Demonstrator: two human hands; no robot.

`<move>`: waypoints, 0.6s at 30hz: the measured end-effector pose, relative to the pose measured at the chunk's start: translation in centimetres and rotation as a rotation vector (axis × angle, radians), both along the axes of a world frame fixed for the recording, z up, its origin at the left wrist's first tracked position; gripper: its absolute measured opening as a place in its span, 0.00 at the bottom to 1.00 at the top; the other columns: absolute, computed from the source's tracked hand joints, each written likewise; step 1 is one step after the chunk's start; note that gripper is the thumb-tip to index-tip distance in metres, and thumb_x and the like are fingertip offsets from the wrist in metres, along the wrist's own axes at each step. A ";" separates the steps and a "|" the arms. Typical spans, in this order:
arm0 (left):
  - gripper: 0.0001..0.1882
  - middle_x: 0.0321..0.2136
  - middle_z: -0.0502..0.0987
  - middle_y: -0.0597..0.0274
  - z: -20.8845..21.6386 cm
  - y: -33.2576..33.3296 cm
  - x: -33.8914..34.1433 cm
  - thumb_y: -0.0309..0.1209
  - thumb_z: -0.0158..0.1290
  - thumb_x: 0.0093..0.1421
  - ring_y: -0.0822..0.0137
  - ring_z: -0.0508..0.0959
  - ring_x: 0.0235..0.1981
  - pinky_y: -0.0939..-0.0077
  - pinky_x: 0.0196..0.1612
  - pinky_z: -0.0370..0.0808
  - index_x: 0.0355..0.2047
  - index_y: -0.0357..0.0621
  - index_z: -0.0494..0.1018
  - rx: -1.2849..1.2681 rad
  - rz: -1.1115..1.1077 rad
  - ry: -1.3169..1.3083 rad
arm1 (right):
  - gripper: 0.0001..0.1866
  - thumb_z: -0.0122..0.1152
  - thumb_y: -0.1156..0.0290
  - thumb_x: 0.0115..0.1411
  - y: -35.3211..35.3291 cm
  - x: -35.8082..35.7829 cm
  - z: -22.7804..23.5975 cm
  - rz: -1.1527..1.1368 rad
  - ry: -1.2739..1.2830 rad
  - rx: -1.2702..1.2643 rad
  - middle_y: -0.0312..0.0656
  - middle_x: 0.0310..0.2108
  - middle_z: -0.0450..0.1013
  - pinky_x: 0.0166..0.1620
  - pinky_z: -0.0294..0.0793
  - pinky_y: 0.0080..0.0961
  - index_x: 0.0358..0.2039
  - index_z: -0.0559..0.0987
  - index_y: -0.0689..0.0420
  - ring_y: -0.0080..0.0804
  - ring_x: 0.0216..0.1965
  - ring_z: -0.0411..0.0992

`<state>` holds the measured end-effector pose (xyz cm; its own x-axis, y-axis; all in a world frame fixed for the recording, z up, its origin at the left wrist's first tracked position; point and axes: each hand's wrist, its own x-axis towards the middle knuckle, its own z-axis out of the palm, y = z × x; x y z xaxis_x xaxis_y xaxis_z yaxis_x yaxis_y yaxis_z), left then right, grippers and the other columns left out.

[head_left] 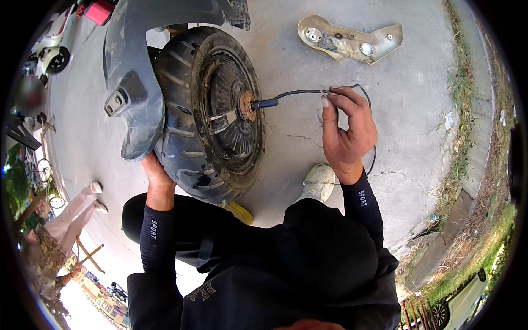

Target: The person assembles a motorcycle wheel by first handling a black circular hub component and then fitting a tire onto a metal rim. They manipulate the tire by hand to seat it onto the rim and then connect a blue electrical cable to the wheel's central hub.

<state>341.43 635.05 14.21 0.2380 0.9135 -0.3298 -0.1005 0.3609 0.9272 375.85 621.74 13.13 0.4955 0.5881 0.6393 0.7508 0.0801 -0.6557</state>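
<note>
A black scooter wheel (181, 124) with a chunky tyre stands before me, a rusty hub (246, 106) at its centre. From the hub's axle a thin black cable (300, 92) leaves through a dark blue sleeve (265, 103). My right hand (352, 129) pinches this cable between thumb and fingertips, and its rest loops behind the hand toward the ground. A scuffed dark plastic fender (132, 71) covers the wheel's left side. My left hand (158, 175) is at the tyre's lower left, under the fender's end; its fingers are hidden behind them.
A dirty beige metal cover plate (352, 39) lies on the concrete, far right. My shoe (319, 181) is below my right hand. A grassy kerb (462, 110) borders the right side. At left are a parked scooter (52, 58) and another person's legs (74, 214).
</note>
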 end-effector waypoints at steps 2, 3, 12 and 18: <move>0.37 0.61 0.69 0.60 0.5 -0.1 0.6 0.59 0.42 0.68 0.61 0.71 0.60 0.64 0.63 0.68 0.66 0.45 0.62 0.002 0.011 0.012 | 0.08 0.68 0.81 0.56 -0.1 -2.8 -3.2 0.078 0.327 -0.126 0.45 0.35 0.80 0.32 0.78 0.22 0.35 0.78 0.62 0.31 0.31 0.79; 0.36 0.61 0.69 0.60 0.8 -0.2 0.7 0.59 0.42 0.68 0.61 0.71 0.60 0.64 0.63 0.68 0.66 0.45 0.62 -0.001 0.012 0.011 | 0.07 0.67 0.80 0.56 -0.4 -3.9 -4.7 0.080 0.373 -0.178 0.45 0.35 0.80 0.32 0.77 0.22 0.35 0.78 0.62 0.30 0.30 0.79; 0.34 0.61 0.69 0.59 1.0 -0.1 1.0 0.56 0.40 0.70 0.62 0.71 0.60 0.65 0.62 0.69 0.66 0.45 0.62 0.020 0.070 0.031 | 0.05 0.65 0.78 0.60 0.7 -6.5 -7.7 0.078 0.721 -0.272 0.42 0.33 0.81 0.28 0.76 0.20 0.36 0.79 0.62 0.23 0.26 0.77; 0.32 0.61 0.69 0.59 1.2 -0.2 1.2 0.54 0.38 0.71 0.62 0.71 0.60 0.65 0.63 0.69 0.66 0.45 0.62 0.060 0.042 -0.003 | 0.06 0.66 0.77 0.61 1.0 -6.7 -8.1 0.157 0.810 -0.227 0.42 0.41 0.81 0.31 0.75 0.17 0.38 0.79 0.63 0.18 0.31 0.75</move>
<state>342.60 634.84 15.42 0.2001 0.9408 -0.2737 -0.1167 0.3002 0.9467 369.13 622.72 5.01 0.6509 0.7589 -0.0185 0.0346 -0.0540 -0.9979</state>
